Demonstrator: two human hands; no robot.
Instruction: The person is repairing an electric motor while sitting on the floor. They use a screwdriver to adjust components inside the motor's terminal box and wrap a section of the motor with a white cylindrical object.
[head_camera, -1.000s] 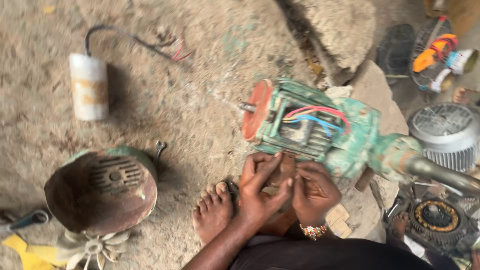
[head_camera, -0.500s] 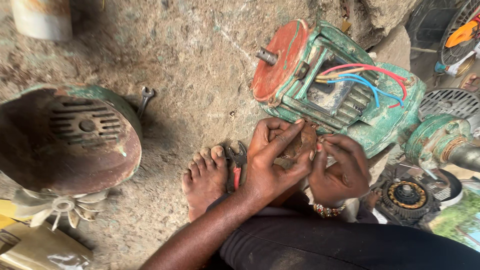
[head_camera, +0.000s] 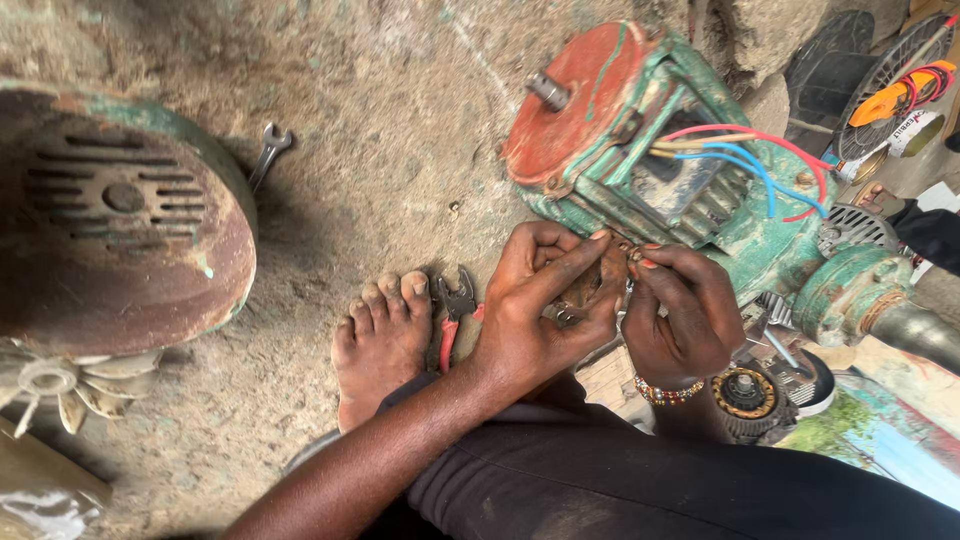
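- Right of centre, both hands meet over a small rusty part (head_camera: 583, 290), held just in front of the motor (head_camera: 640, 160), close to where it likely belongs.
- Left hand (head_camera: 535, 300) cradles the part, its grip closed round it to steady it.
- Right hand (head_camera: 680, 310) pinches at the part's upper end, fingertips together for fine work.
- Pliers (head_camera: 452, 312) lie on the ground beside the bare foot (head_camera: 380, 340), within easy reach.
- Rusty fan cover (head_camera: 120, 220) and spanner (head_camera: 268, 152) sit aside at left, out of the way.

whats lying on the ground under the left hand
Red-handled pliers lie on the dirt beside the bare foot, jaws pointing up. The left hand covers the handle ends. Both hands pinch a small brownish part; the right hand hides its far side.
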